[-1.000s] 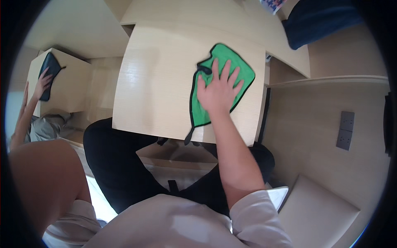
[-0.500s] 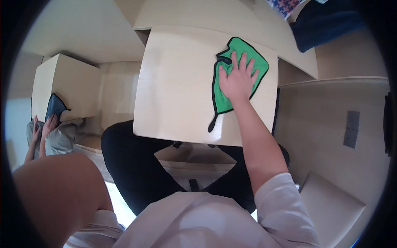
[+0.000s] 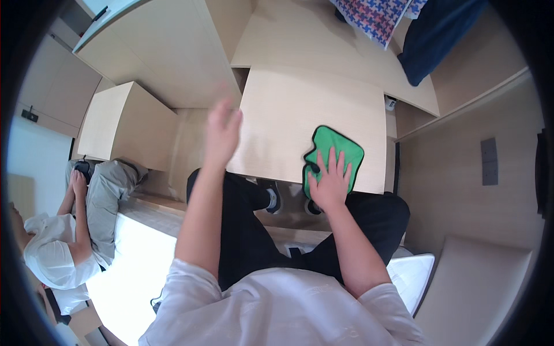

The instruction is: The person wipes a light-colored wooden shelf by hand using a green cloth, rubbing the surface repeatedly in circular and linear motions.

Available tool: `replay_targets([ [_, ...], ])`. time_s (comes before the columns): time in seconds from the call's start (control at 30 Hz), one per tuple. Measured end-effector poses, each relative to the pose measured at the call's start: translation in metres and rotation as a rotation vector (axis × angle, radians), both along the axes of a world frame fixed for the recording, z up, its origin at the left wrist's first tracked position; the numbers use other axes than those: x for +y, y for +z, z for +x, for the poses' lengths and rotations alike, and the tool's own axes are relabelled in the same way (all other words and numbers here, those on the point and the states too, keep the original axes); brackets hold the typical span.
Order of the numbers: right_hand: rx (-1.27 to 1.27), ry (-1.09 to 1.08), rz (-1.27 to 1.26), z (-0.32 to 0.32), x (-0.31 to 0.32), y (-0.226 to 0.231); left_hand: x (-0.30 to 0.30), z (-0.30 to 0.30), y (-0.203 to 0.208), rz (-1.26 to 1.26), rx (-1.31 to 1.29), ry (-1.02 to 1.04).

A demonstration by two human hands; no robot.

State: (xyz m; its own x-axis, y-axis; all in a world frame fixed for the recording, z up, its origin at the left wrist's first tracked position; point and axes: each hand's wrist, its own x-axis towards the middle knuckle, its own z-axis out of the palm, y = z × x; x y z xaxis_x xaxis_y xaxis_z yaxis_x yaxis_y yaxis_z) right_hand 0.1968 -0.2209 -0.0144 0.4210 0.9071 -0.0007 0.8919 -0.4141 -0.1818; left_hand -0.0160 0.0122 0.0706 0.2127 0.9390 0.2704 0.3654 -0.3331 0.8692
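Note:
A green cloth with black edging [image 3: 341,143] lies on the right side of the pale wooden tabletop [image 3: 300,104], its lower end at the near edge. Pressed flat on it is my right hand [image 3: 330,181], fingers spread, covering the lower part of the cloth. My left hand [image 3: 222,135] is raised beside the tabletop's left edge. Motion blurs its fingertips, but thumb and fingers appear apart, with nothing seen in them.
A co-worker [image 3: 60,248] sits at the left by another wooden box-like stand [image 3: 124,121], holding something dark. Patterned fabric [image 3: 372,20] and dark blue fabric [image 3: 435,40] are at the far right. My knees are below the tabletop's near edge.
My right hand has drawn the green cloth from the far right toward the near edge. My left hand has come up beside the tabletop. The view has shifted to show more on the left.

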Motion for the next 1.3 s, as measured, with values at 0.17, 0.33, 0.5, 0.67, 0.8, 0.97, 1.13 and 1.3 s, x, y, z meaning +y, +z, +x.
replay_targets([
  [0.17,0.003,0.081,-0.104,-0.021,-0.004,0.006,0.008,-0.002,-0.098,-0.193,0.546,0.149],
  [0.33,0.023,0.113,-0.123,-0.003,0.036,0.018,-0.006,0.028,-0.085,-0.213,0.672,0.192],
  [0.5,0.000,0.116,-0.077,0.028,0.121,0.012,0.001,0.032,-0.079,-0.293,0.742,0.180],
  [0.67,-0.057,0.186,0.001,0.062,0.239,0.004,0.011,0.040,-0.076,-0.269,0.775,0.177],
  [0.8,-0.074,0.235,-0.030,0.055,0.319,0.007,0.011,0.042,-0.073,-0.291,0.789,0.151],
  [0.97,-0.025,0.259,-0.042,0.010,0.352,0.008,0.011,0.043,-0.066,-0.345,0.766,0.175],
  [1.13,0.060,0.427,0.001,-0.036,0.289,0.008,0.014,0.033,-0.091,-0.350,0.683,0.159],
  [1.3,0.100,0.471,0.031,-0.076,0.192,0.015,0.008,0.017,-0.115,-0.175,-0.005,0.307],
])
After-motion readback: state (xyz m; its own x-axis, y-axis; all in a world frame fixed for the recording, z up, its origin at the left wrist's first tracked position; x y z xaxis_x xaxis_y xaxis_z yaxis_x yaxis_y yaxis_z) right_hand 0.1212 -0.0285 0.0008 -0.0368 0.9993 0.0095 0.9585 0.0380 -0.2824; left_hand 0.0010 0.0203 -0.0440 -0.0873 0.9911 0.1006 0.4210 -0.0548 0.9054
